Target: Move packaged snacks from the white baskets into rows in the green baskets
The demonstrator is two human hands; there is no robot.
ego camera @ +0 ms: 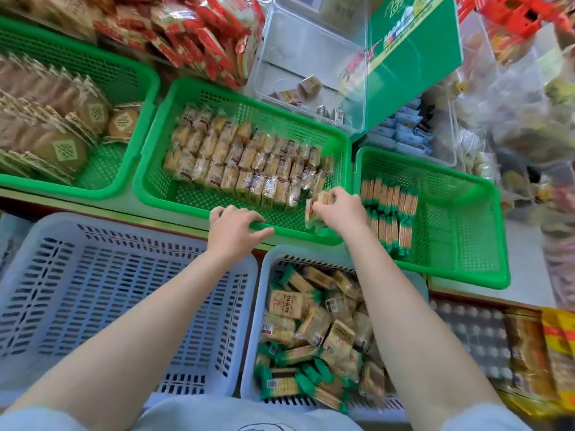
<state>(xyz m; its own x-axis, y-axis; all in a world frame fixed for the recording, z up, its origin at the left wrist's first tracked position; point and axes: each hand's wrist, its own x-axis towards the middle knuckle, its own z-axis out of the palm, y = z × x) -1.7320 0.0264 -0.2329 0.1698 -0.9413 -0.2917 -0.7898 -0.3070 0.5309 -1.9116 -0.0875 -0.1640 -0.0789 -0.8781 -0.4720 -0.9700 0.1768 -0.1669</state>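
Note:
My right hand [340,208] pinches a clear-wrapped cracker pack [314,211] at the near right corner of the middle green basket [155,185]. That basket holds rows of the same beige packs [245,163] standing upright. My left hand [235,225] grips the basket's near rim, fingers curled over it. A right green basket [485,241] holds two short rows of green-edged cracker packs [389,209]. Below, a white basket [258,321] is heaped with loose beige and green-edged packs [314,331]. The left white basket [93,293] has nothing in it.
A left green basket [130,88] holds round wrapped cakes. Red snack bags [193,35] pile up behind it. A clear bin [311,73] with a green sign sits at the back. Tins and yellow boxes [535,349] stand at the lower right.

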